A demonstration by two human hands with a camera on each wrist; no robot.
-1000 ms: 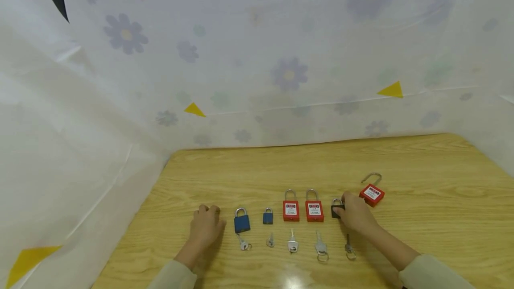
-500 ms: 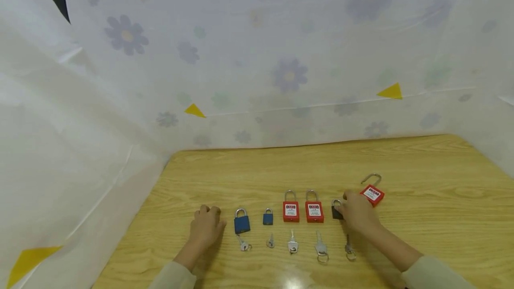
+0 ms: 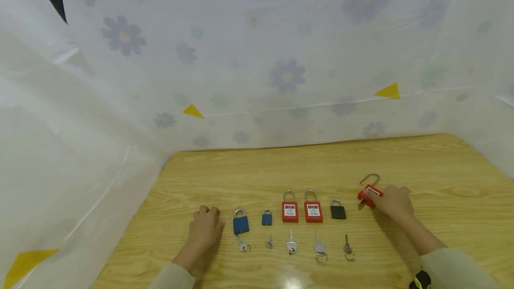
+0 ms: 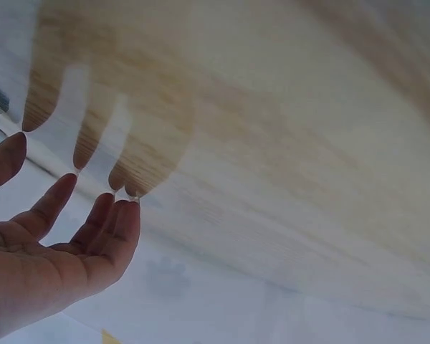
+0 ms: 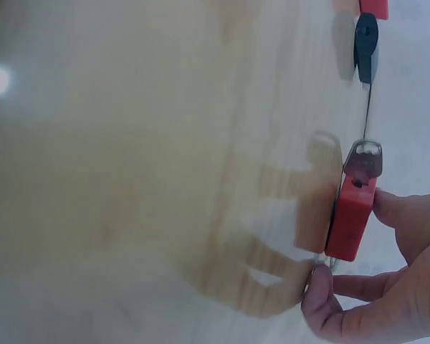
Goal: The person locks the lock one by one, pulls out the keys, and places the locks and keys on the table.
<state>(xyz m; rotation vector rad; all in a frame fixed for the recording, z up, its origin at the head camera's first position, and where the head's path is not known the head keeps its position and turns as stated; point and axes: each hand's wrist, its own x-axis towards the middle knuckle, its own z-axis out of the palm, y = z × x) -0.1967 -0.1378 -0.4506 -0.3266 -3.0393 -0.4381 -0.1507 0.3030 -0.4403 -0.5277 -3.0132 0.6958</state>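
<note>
At the right, my right hand (image 3: 395, 202) is at a red padlock (image 3: 371, 196) whose shackle (image 3: 374, 178) stands open. In the right wrist view the thumb touches the red body (image 5: 352, 218), and curled fingers lie by its far end near the shackle. A key (image 5: 363, 159) sits at the keyhole end of that padlock. My left hand (image 3: 204, 229) rests on the table with loosely bent fingers, left of a blue padlock (image 3: 241, 225), holding nothing. Left of the open padlock lies a black padlock (image 3: 338, 212) with its shackle closed.
A small blue padlock (image 3: 267, 218) and two red padlocks, one left (image 3: 290, 212) and one right (image 3: 313, 212), continue the row. Several keys lie below them, including a ringed key (image 3: 320, 248) and a dark key (image 3: 347, 249). A patterned sheet (image 3: 257, 79) hangs behind the table.
My right hand has left the black padlock and moved right to the open red padlock. The black padlock now lies fully uncovered. My left hand has stayed in place.
</note>
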